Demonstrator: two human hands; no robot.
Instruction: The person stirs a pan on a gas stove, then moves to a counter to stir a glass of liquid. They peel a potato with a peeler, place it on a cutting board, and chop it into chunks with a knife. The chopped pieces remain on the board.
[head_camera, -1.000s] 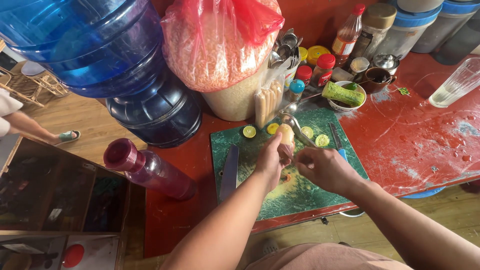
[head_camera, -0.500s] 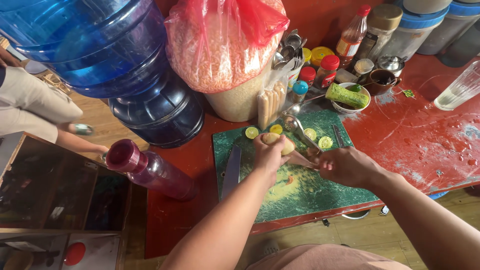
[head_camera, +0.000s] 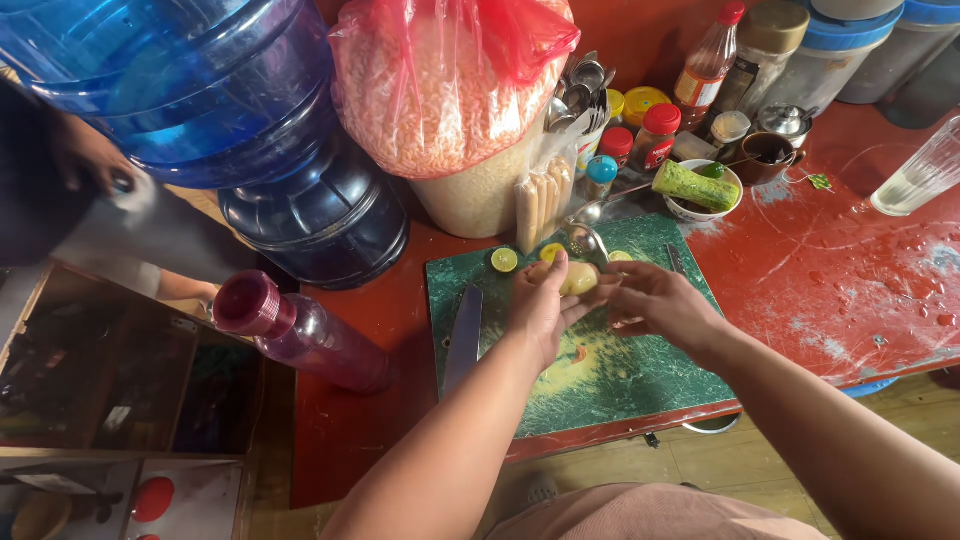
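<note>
holding potato | left hand | right hand fingers' grip hidden

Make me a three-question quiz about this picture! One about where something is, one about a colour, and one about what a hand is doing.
1. Where does the big knife lie?
A. on the green cutting board's left side
B. in the white bowl
C. on the floor

2. What colour is the lying bottle's cap?
A. yellow
B. dark pink
C. white

3. What is the left hand doing?
A. lying flat on the board
B. holding a pale yellow peeled piece
C. gripping the glass

Answers:
1 A, the blade rests along the board's left edge.
2 B, the cap is dark pink.
3 B, its fingers curl around the piece, with the right hand close by.
</note>
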